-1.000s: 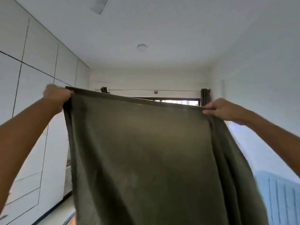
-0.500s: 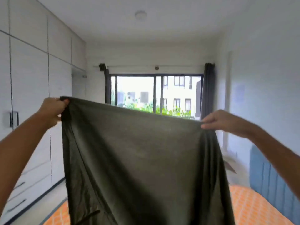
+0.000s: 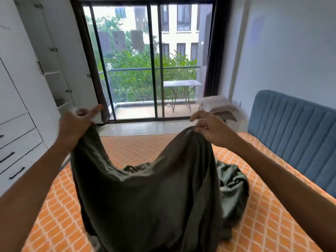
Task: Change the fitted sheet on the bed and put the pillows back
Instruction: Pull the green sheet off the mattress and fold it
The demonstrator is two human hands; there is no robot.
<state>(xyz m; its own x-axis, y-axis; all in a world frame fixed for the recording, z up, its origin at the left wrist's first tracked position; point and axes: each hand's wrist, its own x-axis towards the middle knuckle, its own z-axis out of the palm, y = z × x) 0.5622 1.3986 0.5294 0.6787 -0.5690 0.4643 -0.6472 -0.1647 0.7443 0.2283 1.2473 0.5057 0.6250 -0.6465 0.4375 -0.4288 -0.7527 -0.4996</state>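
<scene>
I've got the dark green sheet up in front of me w/ both hands, over the bare mattress, which has an orange cover w/ a white diamond pattern. My left hand grips one bunched bit of the top edge, fingers curled round the cloth; index finger and thumb seem to stick out past it, but that hand is blurred so I can't be sure. My right hand pinches the other part of the edge, fingers bent down onto the fabric. Between my hands the edge sags in a deep curve. The rest of the sheet hangs down and piles on the mattress, w/ a crumpled heap lying to the right of the hanging part. Blue padded headboard runs along the right side. Ahead is a sliding glass door to a balcony. White wardrobe w/ drawers on my left. Some pale folded cloth sits near the headboard's far end.
</scene>
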